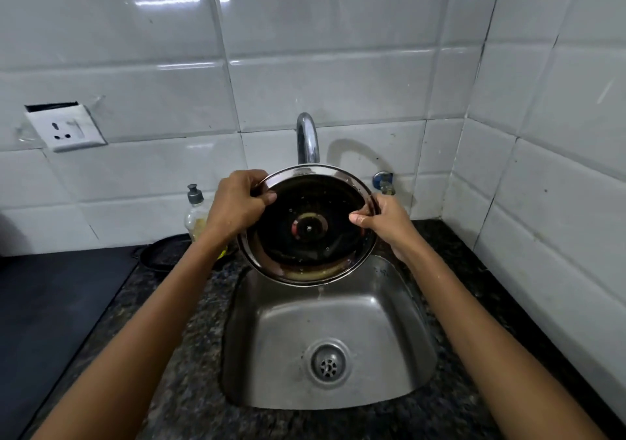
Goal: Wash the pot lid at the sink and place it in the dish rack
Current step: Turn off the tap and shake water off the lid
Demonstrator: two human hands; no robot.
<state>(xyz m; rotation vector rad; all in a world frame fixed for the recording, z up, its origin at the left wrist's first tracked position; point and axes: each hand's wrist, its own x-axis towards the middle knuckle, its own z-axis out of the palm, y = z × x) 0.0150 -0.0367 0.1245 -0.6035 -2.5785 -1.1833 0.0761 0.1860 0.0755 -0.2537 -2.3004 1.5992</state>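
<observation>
I held the pot lid [308,226] tilted above the far end of the sink [399,348], my left hand [237,202] and right hand [382,219] each closed in a grip on its rim, under the tap [307,138].

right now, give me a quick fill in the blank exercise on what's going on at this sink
1. The pot lid is held by ____ hands, the left hand and the right hand.
2. The lid is held above the ____.
3. The tap stands ____ the lid.
4. The soap bottle stands to the ____ of the sink.

Missing words: two; sink; behind; left
</observation>
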